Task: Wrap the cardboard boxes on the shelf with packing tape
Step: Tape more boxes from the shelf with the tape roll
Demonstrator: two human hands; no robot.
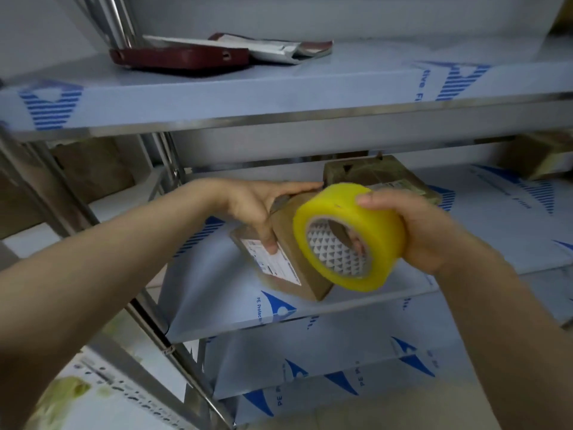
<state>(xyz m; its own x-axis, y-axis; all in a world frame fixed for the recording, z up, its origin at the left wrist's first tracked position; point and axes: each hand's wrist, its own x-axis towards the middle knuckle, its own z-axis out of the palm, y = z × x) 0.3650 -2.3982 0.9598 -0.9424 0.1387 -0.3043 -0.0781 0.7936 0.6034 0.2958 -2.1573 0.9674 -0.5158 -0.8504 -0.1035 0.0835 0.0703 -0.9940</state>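
- Your left hand (251, 206) has hold of the small cardboard box (311, 280). The thumb (268, 237) is pressed down on the white label (273, 262), and the other fingers are stretched over the far top edge, so the box is pinched between them.
- That box is toward the front of the middle shelf (223, 293). It looks tipped rather than lying flat, with its near corner down by the shelf's front edge.
- Your right hand (431, 231) is wrapped round the yellow tape roll (369, 212). One digit is on the outer yellow face, and fingers show inside the patterned core.
- You're holding the roll up just in front of the box, where it covers the box's right side. I can't tell if the two are actually touching, and I can't make out any loose tape end either.
- A second box (384, 176) sits right behind, further back on the same shelf. It looks shiny and has a small label near its right end.
- There's one more brown box (533, 156) way off at the right edge of the view, a bit blurry.
- On the upper shelf (217, 94) there's a dark red flat thing (179, 58) with a white and red packet (279, 49) beside it, next to the metal post (121, 23).
- All the shelves are wrapped in that pale film with blue print.
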